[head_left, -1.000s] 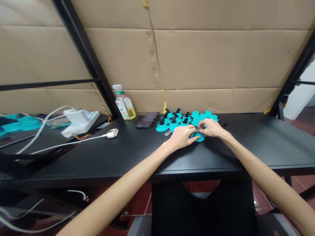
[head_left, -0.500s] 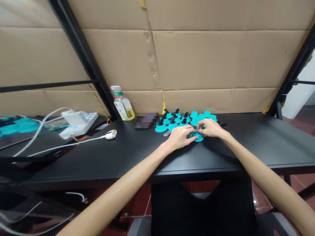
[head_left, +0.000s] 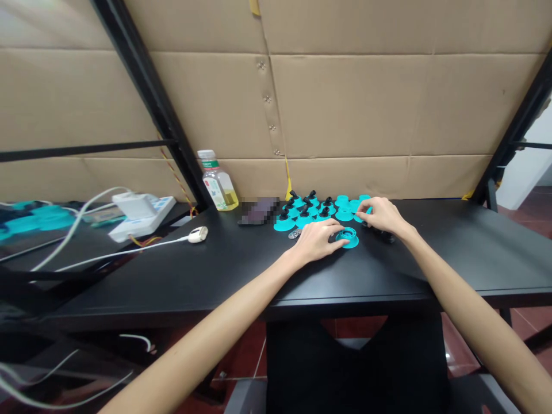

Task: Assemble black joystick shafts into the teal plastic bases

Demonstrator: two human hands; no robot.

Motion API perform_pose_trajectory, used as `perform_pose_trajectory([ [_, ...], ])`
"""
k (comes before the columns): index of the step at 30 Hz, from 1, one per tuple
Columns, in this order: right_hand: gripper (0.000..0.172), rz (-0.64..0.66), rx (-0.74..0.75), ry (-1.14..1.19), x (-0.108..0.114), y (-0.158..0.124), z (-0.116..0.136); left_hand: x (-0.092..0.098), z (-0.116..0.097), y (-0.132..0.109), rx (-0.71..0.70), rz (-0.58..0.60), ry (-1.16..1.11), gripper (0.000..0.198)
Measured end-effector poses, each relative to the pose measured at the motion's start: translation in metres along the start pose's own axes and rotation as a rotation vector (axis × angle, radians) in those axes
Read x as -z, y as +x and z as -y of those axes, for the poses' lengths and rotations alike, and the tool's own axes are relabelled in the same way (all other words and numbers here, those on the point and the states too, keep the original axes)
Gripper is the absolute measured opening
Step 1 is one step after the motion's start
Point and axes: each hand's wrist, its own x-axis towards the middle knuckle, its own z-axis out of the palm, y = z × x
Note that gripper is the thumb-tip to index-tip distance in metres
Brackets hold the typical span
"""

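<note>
Nearest the observer stands the back of a black chair [head_left: 353, 368], over a red tile floor [head_left: 362, 326]. Both bare forearms extend across a matte black table [head_left: 215, 276]. The left hand [head_left: 319, 241] lies palm down and open, its fingertips [head_left: 342, 243] at the edge of a lone turquoise plastic disc [head_left: 347, 237], which sits flat with a raised, hollow round hub. No closed grip is evident. The right hand [head_left: 383, 215] is arched with fingers spread, above the right end of a cluster of turquoise discs [head_left: 284, 225], just beyond the lone disc. Whether it pinches anything cannot be told; small black pieces [head_left: 383, 234] lie beneath and beside it. Most discs in the cluster carry ribbed black knobs [head_left: 304, 213]. A small metal part [head_left: 295, 233] lies at the cluster's near edge. Farther left are a blurred phone [head_left: 259, 210], a clear plastic bottle [head_left: 218, 183] holding yellow liquid, a white power strip [head_left: 142, 218] and a white cord [head_left: 129, 248]. Behind stand a corrugated cardboard wall [head_left: 345, 109] and black metal framing [head_left: 146, 98].
</note>
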Motion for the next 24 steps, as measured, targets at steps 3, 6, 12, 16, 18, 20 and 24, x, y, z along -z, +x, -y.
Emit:
perform_pose_trajectory([
  [3,0.018,-0.054,-0.03,-0.058,0.006,0.002,-0.011,0.0,0.0,0.0,0.011,-0.009,-0.005,0.034],
  [6,0.018,-0.092,-0.063,-0.086,0.011,0.003,-0.023,0.001,0.0,0.0,0.006,-0.008,-0.01,0.034],
  [12,0.024,-0.008,-0.084,-0.237,0.007,0.005,-0.033,0.0,0.0,0.0,0.019,0.008,-0.009,0.035],
  [16,0.021,0.095,-0.044,-0.297,-0.001,0.006,-0.028,0.001,-0.002,0.0,0.06,0.022,-0.025,0.039],
  [18,0.018,0.103,-0.027,-0.308,-0.002,0.006,-0.026,0.002,-0.003,0.001,0.08,0.023,-0.043,0.041],
  [20,0.017,0.09,-0.01,-0.283,0.0,0.005,-0.025,0.002,-0.004,0.001,0.096,0.025,-0.06,0.043],
  [24,0.021,0.039,-0.032,-0.1,0.007,0.005,-0.026,0.004,-0.003,0.003,0.132,0.032,-0.095,0.044],
])
